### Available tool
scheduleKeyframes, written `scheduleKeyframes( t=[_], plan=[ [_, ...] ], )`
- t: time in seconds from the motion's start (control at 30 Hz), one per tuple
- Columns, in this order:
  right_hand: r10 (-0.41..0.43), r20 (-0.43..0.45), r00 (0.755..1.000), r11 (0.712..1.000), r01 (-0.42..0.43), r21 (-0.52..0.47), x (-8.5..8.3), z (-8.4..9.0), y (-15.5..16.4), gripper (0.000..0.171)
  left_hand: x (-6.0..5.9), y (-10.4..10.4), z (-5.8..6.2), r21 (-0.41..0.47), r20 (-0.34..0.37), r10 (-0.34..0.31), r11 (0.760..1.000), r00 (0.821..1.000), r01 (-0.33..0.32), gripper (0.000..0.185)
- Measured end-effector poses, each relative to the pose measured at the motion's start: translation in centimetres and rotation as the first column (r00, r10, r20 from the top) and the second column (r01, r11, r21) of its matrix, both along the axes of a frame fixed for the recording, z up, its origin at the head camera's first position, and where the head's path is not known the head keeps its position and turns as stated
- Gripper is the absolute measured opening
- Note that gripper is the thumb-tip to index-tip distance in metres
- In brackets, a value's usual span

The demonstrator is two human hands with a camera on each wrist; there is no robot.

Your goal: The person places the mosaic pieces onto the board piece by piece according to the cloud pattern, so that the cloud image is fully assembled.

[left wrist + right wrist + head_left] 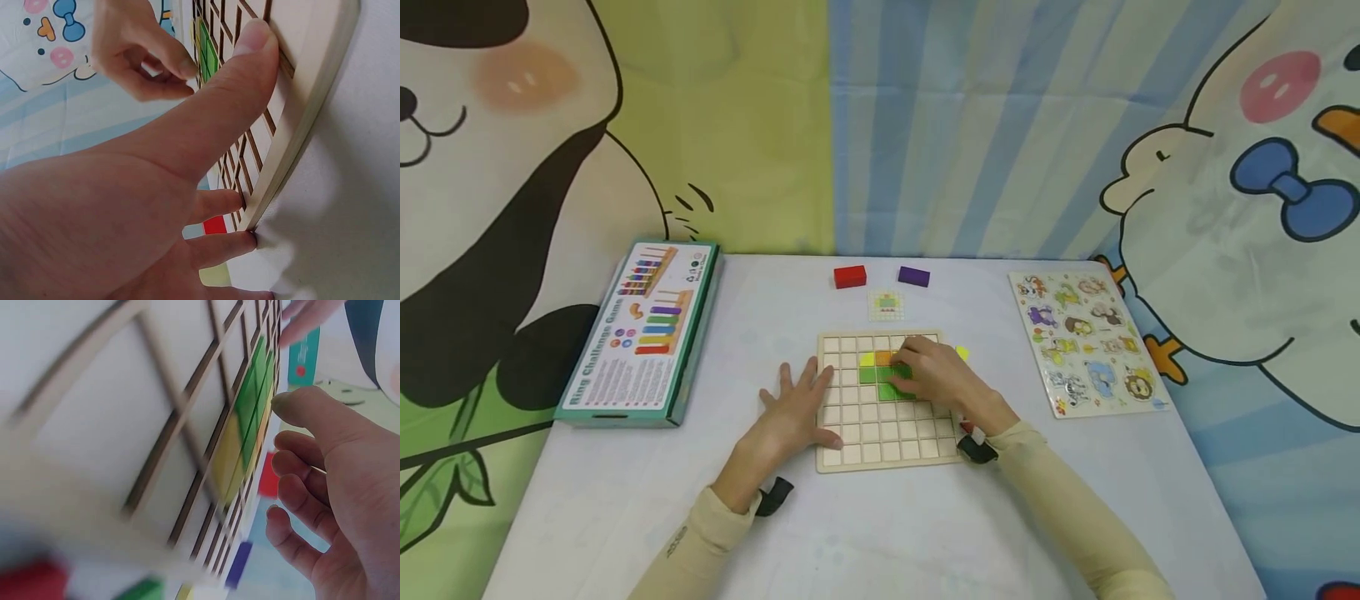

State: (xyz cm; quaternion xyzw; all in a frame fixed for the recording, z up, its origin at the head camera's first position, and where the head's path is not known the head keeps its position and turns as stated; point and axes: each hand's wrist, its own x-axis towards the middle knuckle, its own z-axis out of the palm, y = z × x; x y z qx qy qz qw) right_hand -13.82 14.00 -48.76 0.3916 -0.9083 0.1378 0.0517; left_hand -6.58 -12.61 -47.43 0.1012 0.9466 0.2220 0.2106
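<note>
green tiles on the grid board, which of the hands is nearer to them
Right. The right hand hovers over the green tiles on the grid board, fingers curled. The left hand lies flat at the board's left edge, apart from them.

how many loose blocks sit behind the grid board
2: a red block and a purple block, side by side on the table behind the board. Others may be hidden by the right hand.
</note>
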Motion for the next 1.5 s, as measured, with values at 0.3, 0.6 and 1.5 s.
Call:
scheduleKeyframes(
  t=[0.3,0.6,1.5],
  plan=[
    [-0.144,0.095,0.985,0.989,0.145,-0.011,1.3,-0.5,4.6,0.028,0.3,-0.6,-0.2,0.015,0.002,0.015,1.0,1.0,-0.016,0.118],
    [-0.231,0.09,0.969,0.972,0.235,-0.03,3.0,-1.1,8.3,0.031,0.4,-1.1,-0.2,0.022,0.004,0.025,0.999,1.0,-0.025,0.119],
    [-0.314,0.091,0.945,0.949,0.316,-0.002,5.3,-1.3,10.4,0.023,0.0,-0.4,-0.2,0.016,-0.001,-0.012,1.0,1.0,0.012,0.117]
  ],
)
